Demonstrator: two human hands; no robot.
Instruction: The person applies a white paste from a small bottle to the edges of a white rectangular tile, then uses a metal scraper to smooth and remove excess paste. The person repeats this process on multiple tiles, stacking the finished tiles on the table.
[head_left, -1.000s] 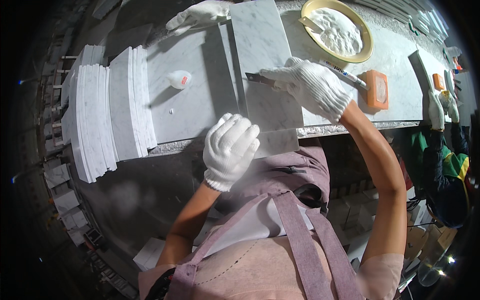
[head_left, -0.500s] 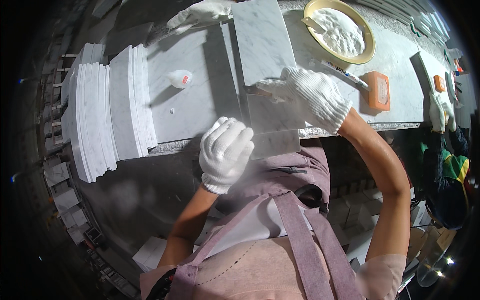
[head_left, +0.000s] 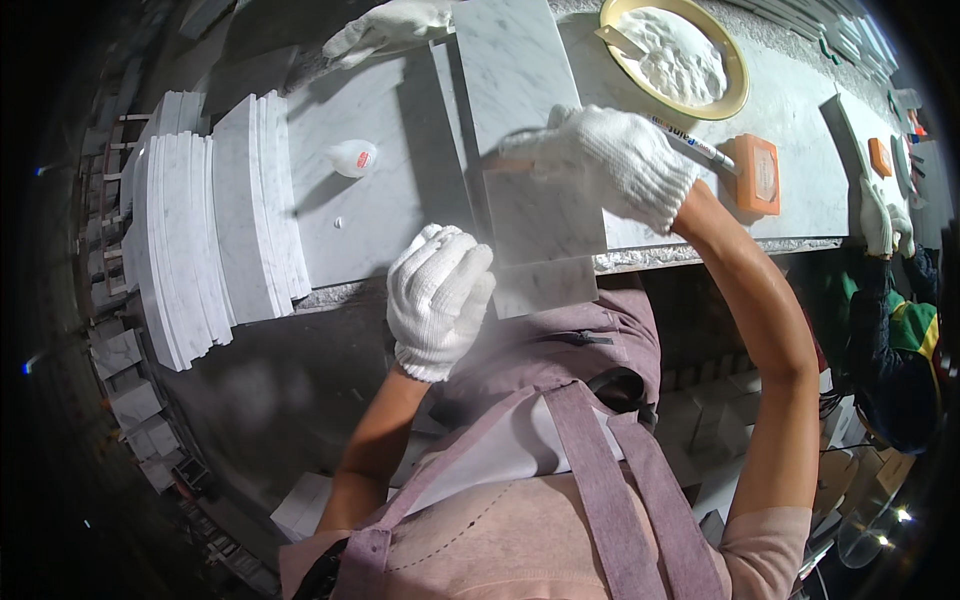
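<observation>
A long grey-veined marble slab (head_left: 520, 70) lies on the worktable, its near end over the edge, with another stone piece (head_left: 550, 285) showing beneath that end. My gloved right hand (head_left: 630, 165) is over the slab's right side, its fingers closed around a small thin tool (head_left: 512, 160). Motion blur hides the tool's exact kind. Beside the slab's near left edge is my gloved left hand (head_left: 440, 295), fingers curled and pressed together; whatever they hold, if anything, is hidden.
Stacked white marble strips (head_left: 185, 240) stand at left, near a small white squeeze bottle (head_left: 352, 158). A yellow-rimmed bowl (head_left: 742, 80) of white powder, a marker (head_left: 700, 148) and an orange block (head_left: 757, 175) sit at right. A co-worker's gloved hands (head_left: 878, 220) show far right; a loose glove (head_left: 385, 30) lies behind.
My right hand has moved away from me along the slab with the tool. My left hand has shifted slightly left, still curled. The whole view has drifted a little.
</observation>
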